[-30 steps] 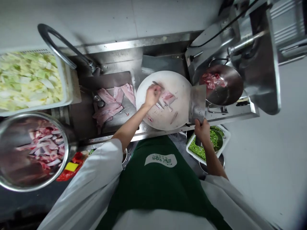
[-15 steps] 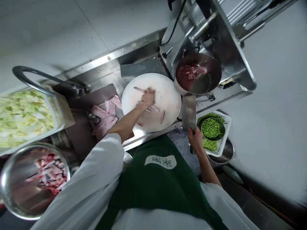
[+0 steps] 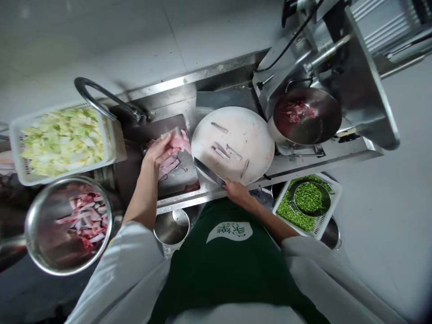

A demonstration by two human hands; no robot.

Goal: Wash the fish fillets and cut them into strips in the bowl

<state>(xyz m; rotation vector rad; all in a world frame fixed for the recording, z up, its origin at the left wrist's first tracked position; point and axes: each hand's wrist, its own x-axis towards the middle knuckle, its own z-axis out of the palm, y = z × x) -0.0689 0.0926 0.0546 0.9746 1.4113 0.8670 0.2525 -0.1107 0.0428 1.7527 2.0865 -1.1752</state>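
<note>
My left hand [image 3: 158,150] is over the sink-side metal board [image 3: 187,173], its fingers closed on a pale pink slab of meat [image 3: 179,139]. More pink slabs [image 3: 168,166] lie just below that hand. My right hand [image 3: 236,191] grips the handle of a cleaver [image 3: 208,172], whose blade points left across the near-left edge of the round white chopping board [image 3: 259,139]. Several thin grey-and-white strips [image 3: 233,153] rest on this board, apart from both hands.
To the left stand a white basket of chopped cabbage [image 3: 113,135] and a steel bowl of meat strips [image 3: 30,225] beneath a curved faucet [image 3: 79,87]. A steel pot [image 3: 329,119] with red meat sits right of the board. Chopped greens [image 3: 302,220] fill a basket at lower right.
My left hand has left the chopping board and moved left onto a meat slab. My right hand has brought the cleaver leftward to the board's near edge. The view has shifted.
</note>
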